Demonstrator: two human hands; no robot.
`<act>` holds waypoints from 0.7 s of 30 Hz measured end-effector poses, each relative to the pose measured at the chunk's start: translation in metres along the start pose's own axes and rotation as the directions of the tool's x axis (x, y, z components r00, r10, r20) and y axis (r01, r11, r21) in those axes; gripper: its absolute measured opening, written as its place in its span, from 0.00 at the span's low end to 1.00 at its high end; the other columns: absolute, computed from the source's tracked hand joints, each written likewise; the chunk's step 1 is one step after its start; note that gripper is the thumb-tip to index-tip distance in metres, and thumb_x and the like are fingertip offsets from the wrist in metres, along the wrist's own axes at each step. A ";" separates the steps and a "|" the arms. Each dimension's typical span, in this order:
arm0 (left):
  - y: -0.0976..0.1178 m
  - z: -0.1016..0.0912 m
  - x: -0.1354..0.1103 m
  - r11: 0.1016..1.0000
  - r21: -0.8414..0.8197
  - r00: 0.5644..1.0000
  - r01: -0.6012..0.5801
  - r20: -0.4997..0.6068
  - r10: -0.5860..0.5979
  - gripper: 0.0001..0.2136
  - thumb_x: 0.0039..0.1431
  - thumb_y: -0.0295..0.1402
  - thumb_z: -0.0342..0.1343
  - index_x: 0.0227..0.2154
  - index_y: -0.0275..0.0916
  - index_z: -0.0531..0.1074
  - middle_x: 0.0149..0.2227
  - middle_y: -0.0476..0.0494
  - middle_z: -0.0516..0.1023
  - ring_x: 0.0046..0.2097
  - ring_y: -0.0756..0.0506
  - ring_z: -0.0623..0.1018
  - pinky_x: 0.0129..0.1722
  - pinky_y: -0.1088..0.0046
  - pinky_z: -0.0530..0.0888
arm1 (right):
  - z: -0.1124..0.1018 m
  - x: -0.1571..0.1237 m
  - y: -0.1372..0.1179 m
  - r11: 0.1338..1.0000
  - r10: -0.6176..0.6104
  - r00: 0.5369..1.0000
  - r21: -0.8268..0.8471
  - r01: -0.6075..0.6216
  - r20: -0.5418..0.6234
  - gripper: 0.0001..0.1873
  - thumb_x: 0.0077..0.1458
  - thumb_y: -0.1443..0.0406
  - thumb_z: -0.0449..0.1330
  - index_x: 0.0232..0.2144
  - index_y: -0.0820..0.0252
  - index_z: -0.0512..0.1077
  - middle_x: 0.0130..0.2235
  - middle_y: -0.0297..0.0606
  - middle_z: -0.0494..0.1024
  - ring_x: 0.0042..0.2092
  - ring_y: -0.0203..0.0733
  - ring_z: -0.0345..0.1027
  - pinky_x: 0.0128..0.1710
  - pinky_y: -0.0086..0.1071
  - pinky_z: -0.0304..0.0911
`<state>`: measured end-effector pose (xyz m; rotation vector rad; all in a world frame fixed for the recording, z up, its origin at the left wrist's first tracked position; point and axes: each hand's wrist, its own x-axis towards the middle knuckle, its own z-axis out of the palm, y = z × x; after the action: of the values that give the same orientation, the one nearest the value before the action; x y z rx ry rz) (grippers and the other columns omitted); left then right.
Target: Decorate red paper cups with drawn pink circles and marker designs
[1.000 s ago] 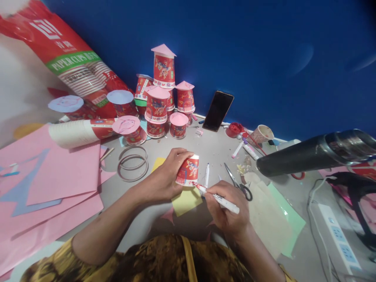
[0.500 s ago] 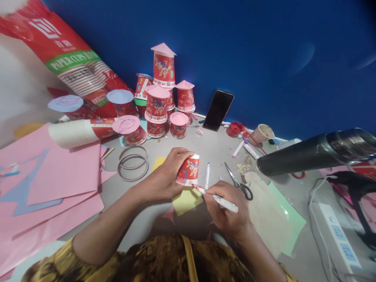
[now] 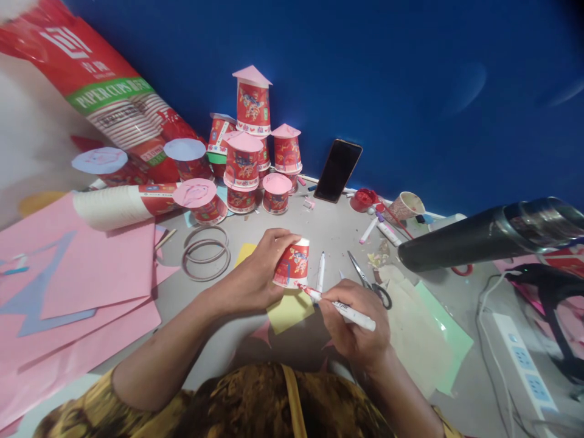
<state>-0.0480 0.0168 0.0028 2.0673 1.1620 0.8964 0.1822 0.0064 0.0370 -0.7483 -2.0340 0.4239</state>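
My left hand (image 3: 255,274) is wrapped round an upside-down red paper cup (image 3: 292,263), pressing it onto a yellow paper square (image 3: 288,309) on the grey table (image 3: 328,231). My right hand (image 3: 353,319) pinches a white marker (image 3: 342,306), whose red tip touches the paper at the cup's rim. A second white marker (image 3: 321,271) lies just right of the cup, and scissors (image 3: 368,281) lie beyond it.
A stack of red cups with pink paper roofs (image 3: 252,141) stands at the back by the blue wall. Pink sheets (image 3: 86,274) and a cup sleeve (image 3: 123,205) lie left. A phone (image 3: 338,170) leans on the wall. A black cylinder (image 3: 493,236) and power strip (image 3: 524,365) are right.
My right hand and the marker have shifted very slightly along the cup's rim. My left hand and the cup have stayed put.
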 end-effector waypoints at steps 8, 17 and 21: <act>0.000 0.002 0.000 1.000 -0.004 1.000 -0.021 -0.015 0.021 0.40 0.51 0.21 0.59 0.67 0.44 0.54 0.62 0.33 0.59 0.68 0.30 0.63 0.68 0.43 0.66 | 0.004 -0.001 -0.002 0.999 -0.026 1.000 0.032 0.026 0.003 0.05 0.65 0.71 0.59 0.36 0.58 0.73 0.27 0.35 0.80 0.26 0.39 0.73 0.29 0.30 0.67; 0.001 -0.002 0.000 1.000 0.004 1.000 0.013 -0.006 -0.013 0.39 0.53 0.23 0.60 0.67 0.45 0.53 0.64 0.32 0.59 0.69 0.31 0.63 0.69 0.43 0.66 | -0.001 0.001 -0.002 1.000 0.028 0.999 0.005 -0.028 -0.026 0.07 0.64 0.71 0.59 0.33 0.57 0.74 0.25 0.34 0.78 0.24 0.38 0.72 0.26 0.30 0.65; -0.002 -0.001 0.000 1.000 0.002 1.000 0.004 -0.007 -0.004 0.41 0.51 0.20 0.57 0.67 0.46 0.51 0.65 0.33 0.59 0.71 0.31 0.62 0.71 0.42 0.63 | -0.005 0.000 0.000 0.995 0.091 0.991 -0.025 -0.094 -0.097 0.07 0.63 0.70 0.60 0.33 0.56 0.74 0.25 0.33 0.79 0.24 0.38 0.73 0.26 0.30 0.67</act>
<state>-0.0500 0.0178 0.0017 2.0646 1.1710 0.9011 0.1863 0.0067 0.0394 -0.8679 -1.9256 0.4039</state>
